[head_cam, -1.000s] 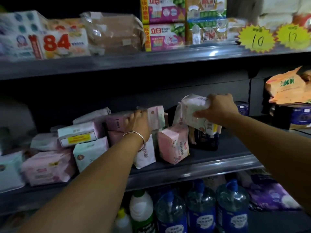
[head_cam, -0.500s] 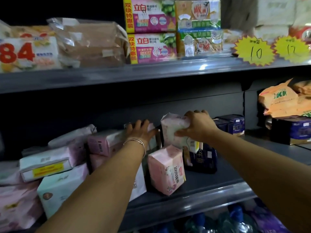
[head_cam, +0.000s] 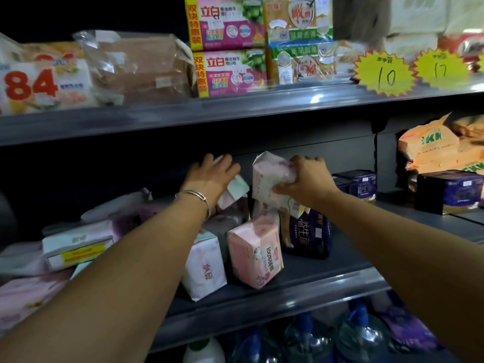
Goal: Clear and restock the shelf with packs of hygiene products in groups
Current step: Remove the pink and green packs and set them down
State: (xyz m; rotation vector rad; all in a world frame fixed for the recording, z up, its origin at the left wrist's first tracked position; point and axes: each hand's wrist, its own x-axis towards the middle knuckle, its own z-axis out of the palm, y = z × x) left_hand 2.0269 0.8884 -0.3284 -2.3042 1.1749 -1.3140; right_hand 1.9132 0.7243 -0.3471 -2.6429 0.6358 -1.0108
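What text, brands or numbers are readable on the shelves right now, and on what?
"84": white pack, upper shelf, left.
"立白" and "双块特惠装": two pink soap packs, stacked, upper shelf.
"10": yellow starburst price tag.
"17", possibly "12": second starburst tag.
"100%": pink pack, middle shelf; rest too small.
"益生": dark blue pack.
"KK"-like green letters: orange bag, partial.
Other print: blurred.

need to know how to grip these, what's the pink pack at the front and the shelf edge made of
Pink pack: seemingly thin soft plastic film, slightly glossy; its folded end seam and creased wrap suggest this.
Shelf edge: probably painted metal or a clear plastic strip, hard to tell; smooth, straight, catching bright highlights.
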